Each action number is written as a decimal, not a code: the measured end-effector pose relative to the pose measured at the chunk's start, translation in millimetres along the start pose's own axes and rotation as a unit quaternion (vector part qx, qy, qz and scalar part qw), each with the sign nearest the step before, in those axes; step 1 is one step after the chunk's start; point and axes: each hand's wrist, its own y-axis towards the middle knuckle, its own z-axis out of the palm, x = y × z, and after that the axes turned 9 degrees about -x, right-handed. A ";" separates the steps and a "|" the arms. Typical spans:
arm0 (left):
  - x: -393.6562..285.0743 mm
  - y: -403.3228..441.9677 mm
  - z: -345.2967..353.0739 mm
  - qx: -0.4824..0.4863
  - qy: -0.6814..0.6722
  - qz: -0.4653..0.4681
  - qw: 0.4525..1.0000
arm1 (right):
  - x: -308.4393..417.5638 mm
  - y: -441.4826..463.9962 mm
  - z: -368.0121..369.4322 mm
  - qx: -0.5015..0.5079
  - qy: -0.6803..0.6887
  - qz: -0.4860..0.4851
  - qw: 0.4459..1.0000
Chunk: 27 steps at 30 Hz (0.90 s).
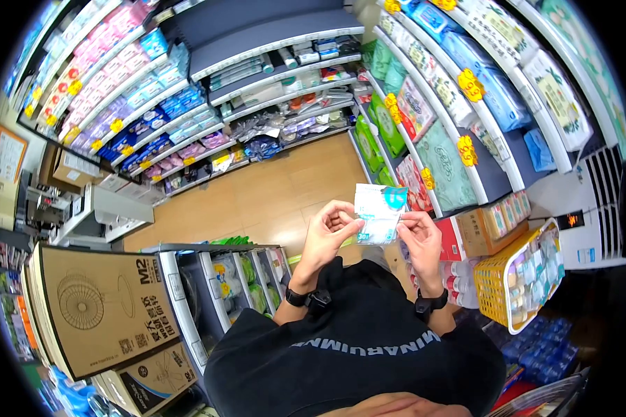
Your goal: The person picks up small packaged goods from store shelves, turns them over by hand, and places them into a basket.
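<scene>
A small white-and-teal packet (378, 217) is held up in front of my chest, over the shop floor. My left hand (329, 233) pinches its left edge between thumb and curled fingers. On the opposite edge, my right hand (421, 241) grips it the same way. The packet looks flat, with printing too small to read. To the right of my right hand, a yellow plastic basket (492, 283) holds several white-and-teal packs that look similar in colour. Dark bands circle both wrists.
Shelves with packaged goods (285, 83) curve across the back, and tall shelves of tissue packs (459, 104) rise on the right. A low shelf unit (219, 278) and a large fan carton (104, 306) stand at left. Cardboard boxes (476, 233) sit behind the basket.
</scene>
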 end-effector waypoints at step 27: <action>105.4 0.4 304.1 0.344 0.118 -0.064 0.929 | 44.0 -90.7 -268.7 -0.339 0.037 -0.084 0.936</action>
